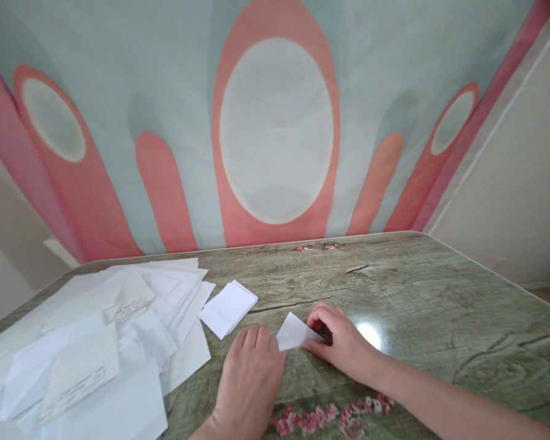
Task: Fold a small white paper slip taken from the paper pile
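A small white folded paper (294,332) lies on the wood-patterned table (417,287) near its front. My left hand (252,376) rests flat with fingers stretched out, its fingertips pressing on the paper's left side. My right hand (341,342) is curled, its fingers pinching the paper's right corner. A small stack of folded white papers (228,307) lies just left of and behind my left hand.
A large loose heap of white sheets (96,348), some with printed lines, covers the table's left part. A wall hanging (275,122) in pink, orange and pale green rises behind the table. A floral print (321,418) marks the front edge.
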{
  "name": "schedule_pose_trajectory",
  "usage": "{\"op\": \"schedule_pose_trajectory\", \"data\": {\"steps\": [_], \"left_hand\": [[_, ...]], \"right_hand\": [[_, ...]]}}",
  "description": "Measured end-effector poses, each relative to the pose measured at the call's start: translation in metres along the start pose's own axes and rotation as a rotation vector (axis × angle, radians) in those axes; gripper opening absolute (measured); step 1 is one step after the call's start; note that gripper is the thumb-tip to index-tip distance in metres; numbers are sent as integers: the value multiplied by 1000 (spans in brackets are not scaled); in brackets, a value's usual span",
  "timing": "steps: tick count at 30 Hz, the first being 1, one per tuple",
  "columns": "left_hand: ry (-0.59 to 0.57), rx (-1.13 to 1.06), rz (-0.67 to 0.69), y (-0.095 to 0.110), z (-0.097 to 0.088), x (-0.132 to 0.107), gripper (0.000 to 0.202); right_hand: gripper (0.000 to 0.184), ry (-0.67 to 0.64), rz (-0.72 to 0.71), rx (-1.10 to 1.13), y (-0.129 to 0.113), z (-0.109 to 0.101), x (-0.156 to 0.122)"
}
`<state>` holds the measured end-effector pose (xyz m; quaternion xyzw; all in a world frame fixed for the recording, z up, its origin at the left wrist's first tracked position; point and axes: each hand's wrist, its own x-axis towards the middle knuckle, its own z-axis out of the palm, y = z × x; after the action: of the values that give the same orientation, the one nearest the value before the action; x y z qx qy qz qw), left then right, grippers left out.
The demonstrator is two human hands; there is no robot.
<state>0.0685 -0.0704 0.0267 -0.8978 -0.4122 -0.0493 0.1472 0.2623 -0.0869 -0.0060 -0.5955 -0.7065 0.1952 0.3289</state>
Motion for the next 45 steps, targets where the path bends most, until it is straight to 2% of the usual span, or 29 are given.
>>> {"op": "schedule_pose_trajectory", "data": {"steps": [3, 11, 16, 21, 30, 34, 37, 42, 45], "left_hand": [[14, -53, 37, -4, -1, 5, 9], [52, -219, 146, -7, 11, 4, 35], [121, -347, 172, -10, 13, 3, 22], [229, -431, 204, -14, 18, 4, 16], [230, -464, 163, -19, 26, 4, 17], [235, -465, 166, -20, 26, 4, 17], [255, -481, 169, -21, 28, 5, 18], [222, -514, 150, -18, 23, 5, 18], [199, -533, 185, -16, 18, 5, 18]], "right_hand": [[18, -3, -38, -16, -1, 0, 0], [13, -9, -91, -22, 1, 1, 0], [7, -28, -94, 27, -1, 1, -1], [21, -41, -77, 60, -3, 0, -3], [19, -83, -134, 178, -8, -8, -4], [29, -58, -117, 268, -8, -8, -3], [30, -32, -103, 264, -7, -5, -2], [26, -10, -106, 251, -6, -3, -2], [26, 5, -103, 251, -7, -1, -2]]}}
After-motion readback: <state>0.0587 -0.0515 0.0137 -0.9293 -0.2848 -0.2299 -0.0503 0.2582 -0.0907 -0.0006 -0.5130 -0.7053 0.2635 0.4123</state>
